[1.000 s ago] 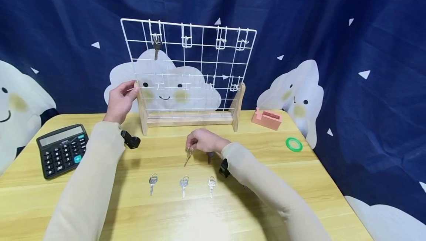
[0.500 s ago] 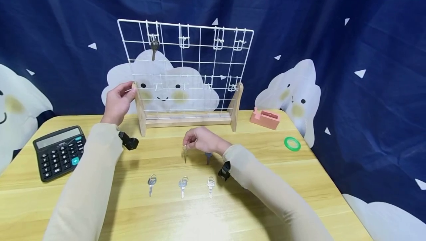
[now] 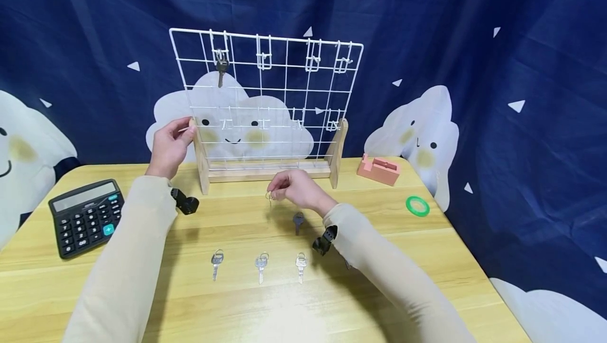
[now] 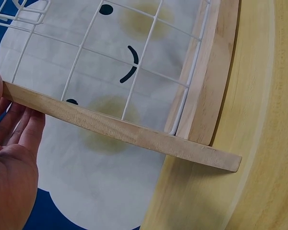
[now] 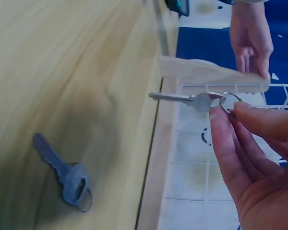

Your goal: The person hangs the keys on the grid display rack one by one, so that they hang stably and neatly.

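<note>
My right hand [image 3: 301, 190] pinches the ring of a silver key [image 5: 194, 99] between thumb and fingers; the key hangs above the table in front of the rack. With thumb and fingers, my left hand [image 3: 169, 145] grips the top of the left wooden upright [image 4: 86, 117] of a white wire grid rack [image 3: 284, 90]. One dark key [image 3: 221, 66] hangs on the top left hook of the grid. Below my right hand a key [image 3: 298, 222] lies on the table. Nearer the front lie a left key [image 3: 216, 265], a middle key [image 3: 261, 267] and a right key [image 3: 301, 267].
A black calculator [image 3: 87, 216] lies at the table's left. At the right stand a pink tape dispenser [image 3: 378, 169] and a green tape roll [image 3: 418, 206]. Several bare hooks sit on the grid, such as a top right hook [image 3: 342, 62]. Under the right sleeve another key shows partly.
My right hand has lifted the key off the table and carried it toward the rack, uncovering the key lying beneath. The left hand keeps its grip on the upright.
</note>
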A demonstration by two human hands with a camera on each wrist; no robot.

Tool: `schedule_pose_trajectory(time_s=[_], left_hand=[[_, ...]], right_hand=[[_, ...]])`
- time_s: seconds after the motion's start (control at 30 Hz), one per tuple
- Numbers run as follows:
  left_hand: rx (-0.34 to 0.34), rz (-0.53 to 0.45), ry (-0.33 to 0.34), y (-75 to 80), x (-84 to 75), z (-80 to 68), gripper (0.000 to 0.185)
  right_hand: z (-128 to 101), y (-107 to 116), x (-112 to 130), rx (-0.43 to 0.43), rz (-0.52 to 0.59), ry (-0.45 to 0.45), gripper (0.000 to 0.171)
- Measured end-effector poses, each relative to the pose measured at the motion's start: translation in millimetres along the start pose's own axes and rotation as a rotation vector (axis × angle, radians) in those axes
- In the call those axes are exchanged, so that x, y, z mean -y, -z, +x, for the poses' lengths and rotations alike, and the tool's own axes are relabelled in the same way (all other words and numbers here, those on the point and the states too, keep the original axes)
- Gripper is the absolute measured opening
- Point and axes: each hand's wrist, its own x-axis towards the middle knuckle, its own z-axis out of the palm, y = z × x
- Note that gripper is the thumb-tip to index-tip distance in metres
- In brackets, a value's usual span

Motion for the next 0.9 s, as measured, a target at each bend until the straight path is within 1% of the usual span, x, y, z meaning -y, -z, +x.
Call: schedule_pose_trajectory(time_s=[0.2, 0.33, 0.5, 0.73, 0.9], left_hand=[[0.004, 0.001, -0.001, 1.3, -0.5, -0.3, 0.043], [0.004, -0.006, -0.001, 1.2, -0.1, 0.3, 0.044], [0.002, -0.011, 0.001, 0.6, 0.5, 0.7, 0.044], [0.003, 0.001, 0.004, -0.3, -1.0, -0.6, 0.044], [0.005, 0.057, -0.028, -0.1, -1.9, -1.0, 0.044]], right_hand=[[-1.2, 8.9, 15.2, -0.081, -0.012, 0.001, 0.005], [-0.7, 16.0, 31.3, -0.136, -0.015, 0.001, 0.005], [0.7, 26.2, 53.1, -0.174, 0.009, 0.018, 0.004], [2.5, 42.7, 75.5, -0.243, 0.026, 0.100, 0.004], [4.6, 52.4, 86.1, -0.256, 0.065, 0.141, 0.006]])
